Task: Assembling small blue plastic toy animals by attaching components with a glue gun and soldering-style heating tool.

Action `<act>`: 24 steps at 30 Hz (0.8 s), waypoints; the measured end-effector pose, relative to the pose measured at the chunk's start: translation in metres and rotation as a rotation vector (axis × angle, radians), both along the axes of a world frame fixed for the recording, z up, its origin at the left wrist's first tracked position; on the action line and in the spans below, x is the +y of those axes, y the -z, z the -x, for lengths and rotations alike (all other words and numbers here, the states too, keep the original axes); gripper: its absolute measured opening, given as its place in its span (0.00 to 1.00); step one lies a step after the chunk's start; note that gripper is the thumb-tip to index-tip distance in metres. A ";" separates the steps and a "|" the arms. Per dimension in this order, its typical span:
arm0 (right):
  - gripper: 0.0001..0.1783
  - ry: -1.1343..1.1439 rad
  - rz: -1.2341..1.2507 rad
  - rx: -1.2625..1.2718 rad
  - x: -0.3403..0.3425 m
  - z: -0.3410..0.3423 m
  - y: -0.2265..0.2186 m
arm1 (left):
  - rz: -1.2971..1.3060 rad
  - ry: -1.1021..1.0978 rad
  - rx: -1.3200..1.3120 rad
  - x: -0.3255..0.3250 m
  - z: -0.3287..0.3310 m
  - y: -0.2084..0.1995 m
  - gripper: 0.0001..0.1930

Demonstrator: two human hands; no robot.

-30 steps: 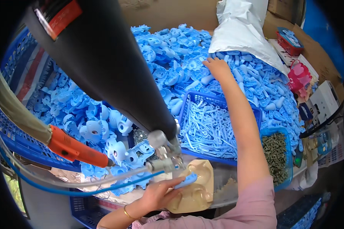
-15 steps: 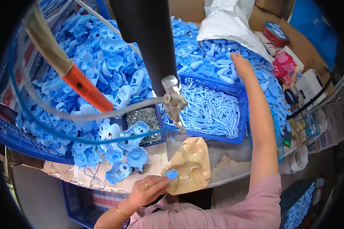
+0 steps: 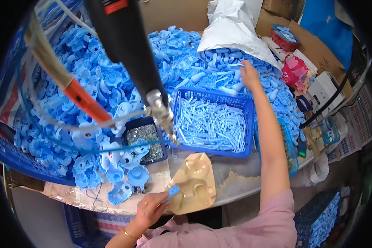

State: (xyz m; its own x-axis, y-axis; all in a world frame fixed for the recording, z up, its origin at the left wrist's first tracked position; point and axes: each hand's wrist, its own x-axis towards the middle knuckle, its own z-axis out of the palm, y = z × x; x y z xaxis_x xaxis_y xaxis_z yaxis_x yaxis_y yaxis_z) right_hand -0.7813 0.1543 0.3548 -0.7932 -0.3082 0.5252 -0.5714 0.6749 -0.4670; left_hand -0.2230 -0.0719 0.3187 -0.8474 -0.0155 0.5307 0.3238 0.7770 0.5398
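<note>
My left hand (image 3: pixel 151 209), wearing a ring and a bracelet, is closed on a small blue plastic piece (image 3: pixel 173 191). It holds this at the left edge of a tan moulded tray (image 3: pixel 206 191) with smooth hollows. My right hand (image 3: pixel 249 76) reaches far over the heap, just in front of the mouth of a white sack (image 3: pixel 231 35). Its fingertips pinch a thin pale-blue plastic piece (image 3: pixel 237 65). Rounded blue plastic parts (image 3: pixel 217 60) spill from the sack beneath that hand.
A blue basket (image 3: pixel 250 120) of thin looped blue pieces stands mid-table. Beside it, a dark tray (image 3: pixel 165 156) holds small metal screws. Blue shell parts (image 3: pixel 93 78) heap up at left. A black hanging power driver (image 3: pixel 124 45) and an orange-ended tool (image 3: pixel 84 99) cross the view.
My view has shifted, so the table things sit further left. My right hand has lifted from the rounded parts with a thin piece at its fingertips. My left hand has tilted its blue piece.
</note>
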 end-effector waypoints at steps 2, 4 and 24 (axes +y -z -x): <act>0.15 -0.034 -0.014 0.000 -0.041 0.003 0.002 | 0.025 -0.035 -0.015 -0.003 0.002 0.000 0.21; 0.14 -0.068 -0.028 0.009 -0.069 0.016 -0.003 | 0.045 -0.099 -0.026 -0.003 0.002 0.001 0.21; 0.41 0.131 -0.809 -0.349 -0.022 0.043 -0.040 | -0.011 -0.257 -0.089 0.021 0.011 0.008 0.20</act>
